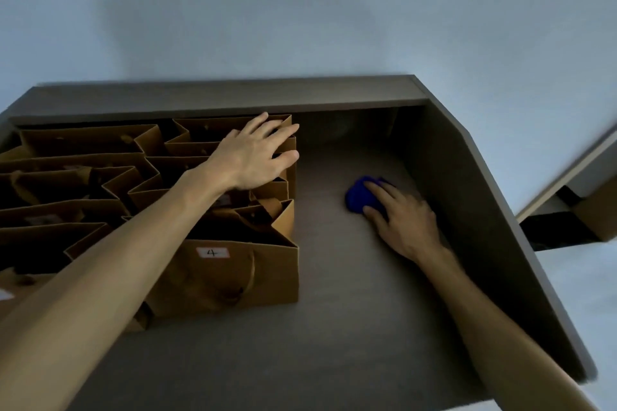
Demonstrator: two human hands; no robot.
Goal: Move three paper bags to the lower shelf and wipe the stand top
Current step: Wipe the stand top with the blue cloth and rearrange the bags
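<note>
Several brown paper bags stand in rows on the left half of the grey stand top [334,327]. The nearest bag [233,280] carries a white label marked 4. My left hand [257,157] reaches over the bags with fingers spread, resting on the open tops of the back right bags [203,130]. My right hand [400,213] lies on a crumpled blue cloth [359,197] on the bare right part of the stand top, fingers pressing down on it.
A raised back rim [233,93] and a sloped right side wall [467,193] border the stand top. A pale wall rises behind. At the far right stands another stand [567,183] with a brown box [597,213] in it.
</note>
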